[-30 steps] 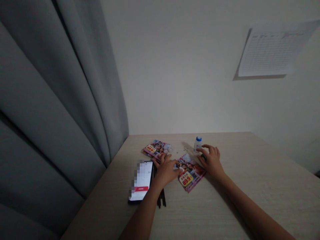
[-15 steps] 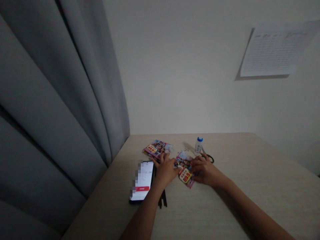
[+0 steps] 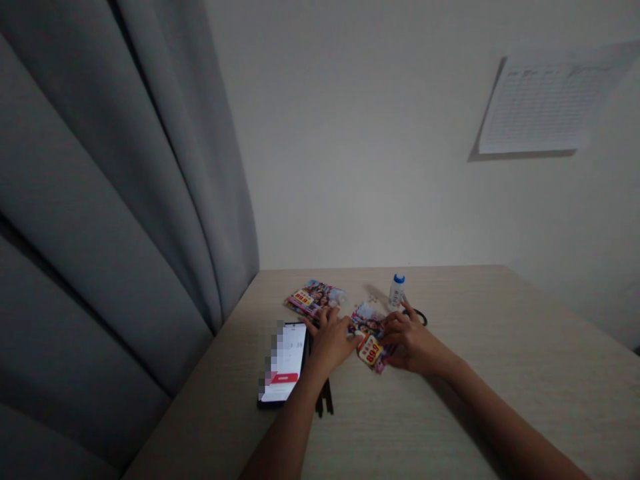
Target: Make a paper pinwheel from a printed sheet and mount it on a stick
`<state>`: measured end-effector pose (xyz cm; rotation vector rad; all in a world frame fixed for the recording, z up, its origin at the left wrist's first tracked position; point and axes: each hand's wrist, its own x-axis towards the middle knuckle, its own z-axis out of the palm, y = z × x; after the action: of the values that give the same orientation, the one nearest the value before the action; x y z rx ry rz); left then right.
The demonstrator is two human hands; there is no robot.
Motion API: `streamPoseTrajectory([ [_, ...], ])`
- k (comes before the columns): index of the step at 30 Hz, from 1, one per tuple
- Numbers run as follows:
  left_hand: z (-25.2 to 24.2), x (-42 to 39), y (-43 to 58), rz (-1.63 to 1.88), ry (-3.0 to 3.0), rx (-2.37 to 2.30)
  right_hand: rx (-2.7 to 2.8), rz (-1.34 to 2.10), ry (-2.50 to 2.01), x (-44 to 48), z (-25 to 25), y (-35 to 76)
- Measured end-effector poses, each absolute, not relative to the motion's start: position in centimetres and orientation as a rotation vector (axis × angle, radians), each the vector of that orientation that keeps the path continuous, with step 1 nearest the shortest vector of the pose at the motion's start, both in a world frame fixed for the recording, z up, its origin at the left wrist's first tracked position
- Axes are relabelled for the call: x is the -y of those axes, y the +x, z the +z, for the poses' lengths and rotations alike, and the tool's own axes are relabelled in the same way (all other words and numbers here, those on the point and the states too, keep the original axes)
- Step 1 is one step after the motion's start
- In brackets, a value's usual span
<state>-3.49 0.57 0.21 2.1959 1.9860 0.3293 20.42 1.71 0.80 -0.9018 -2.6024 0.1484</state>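
A colourful printed leaflet (image 3: pixel 371 349) with a large "89.9" in a yellow patch lies on the table between my hands. My left hand (image 3: pixel 333 341) is at its left edge, with thumb and forefinger closed on the paper and the other fingers pointing away from me. From the right, my right hand (image 3: pixel 409 341) grips the opposite edge with bent fingers, which hide part of that side. Just beyond my left fingertips sits a similar printed packet (image 3: pixel 311 297), in what looks like clear wrapping.
Left of my left forearm lies a lit phone (image 3: pixel 284 365). Dark strips (image 3: pixel 327 398) stick out beside that forearm. A glue bottle (image 3: pixel 397 291) with a blue cap stands behind my right hand, near scissors (image 3: pixel 421 316), partly hidden. A curtain (image 3: pixel 190 200) borders the table's left side.
The leaflet's near right corner looks slightly more folded or tucked toward my right fingers. Both hands stay in almost the same place.
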Motion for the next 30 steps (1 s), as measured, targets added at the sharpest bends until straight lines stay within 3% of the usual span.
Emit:
streamPoseTrajectory([
  [30,0.54,-0.43,-3.45,0.361,2.210,-1.998,2.616,0.100,-0.871,-1.87,0.67,20.39],
])
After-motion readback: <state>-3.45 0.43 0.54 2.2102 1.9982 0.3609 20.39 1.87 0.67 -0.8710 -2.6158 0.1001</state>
